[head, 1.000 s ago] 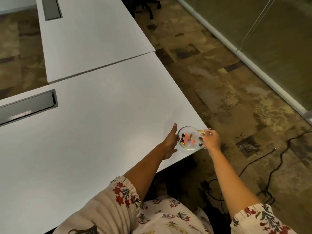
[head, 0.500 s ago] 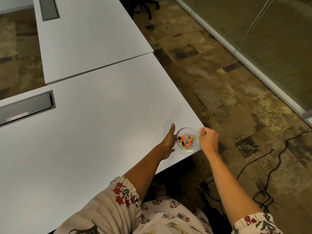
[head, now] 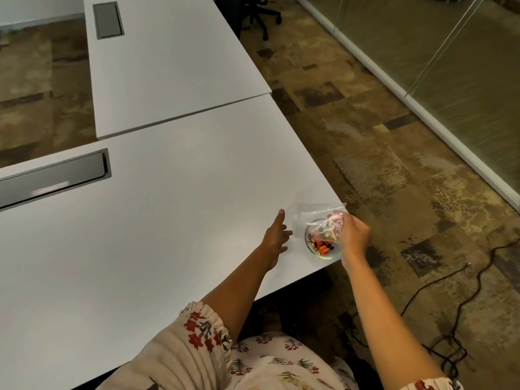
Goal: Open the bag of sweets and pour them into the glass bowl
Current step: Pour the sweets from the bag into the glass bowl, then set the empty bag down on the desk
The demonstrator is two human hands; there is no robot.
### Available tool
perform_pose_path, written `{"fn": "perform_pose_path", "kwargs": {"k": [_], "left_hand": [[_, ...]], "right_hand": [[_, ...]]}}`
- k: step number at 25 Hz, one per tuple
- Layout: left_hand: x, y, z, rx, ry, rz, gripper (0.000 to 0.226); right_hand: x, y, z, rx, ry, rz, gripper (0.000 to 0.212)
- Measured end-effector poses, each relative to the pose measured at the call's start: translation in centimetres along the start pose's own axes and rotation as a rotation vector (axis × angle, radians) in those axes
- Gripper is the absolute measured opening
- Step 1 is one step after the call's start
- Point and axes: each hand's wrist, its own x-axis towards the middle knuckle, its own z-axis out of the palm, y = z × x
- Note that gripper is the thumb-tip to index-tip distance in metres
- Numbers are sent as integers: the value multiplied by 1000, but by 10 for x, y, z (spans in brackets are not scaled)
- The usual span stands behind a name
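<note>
A small glass bowl (head: pixel 323 254) stands at the near right corner of the white table (head: pixel 174 220). Orange, black and gold sweets (head: pixel 322 246) lie inside it. My right hand (head: pixel 355 237) grips a clear plastic bag (head: pixel 320 216) that hangs over the bowl's far side, a pinkish crumpled part near my fingers. My left hand (head: pixel 275 237) rests on the table just left of the bowl, fingers apart, thumb pointing away, holding nothing and not touching the bowl.
The bowl sits close to the table's right edge, with patterned carpet (head: pixel 394 153) beyond. A second white table (head: pixel 168 66) adjoins at the back. A grey cable tray (head: pixel 53 178) is set into the near table at left. Black cables (head: pixel 450 305) lie on the floor.
My left hand has let go of the bowl and drawn slightly left. My right hand has lifted the clear bag above the bowl; the view has shifted closer.
</note>
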Motion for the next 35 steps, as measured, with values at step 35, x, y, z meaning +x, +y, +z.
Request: {"fn": "perform_pose_path", "kwargs": {"k": [35], "left_hand": [[-61, -78, -271, -372, 684, 192, 26]], "right_hand": [[-154, 93, 167, -146, -663, 487, 8]]}}
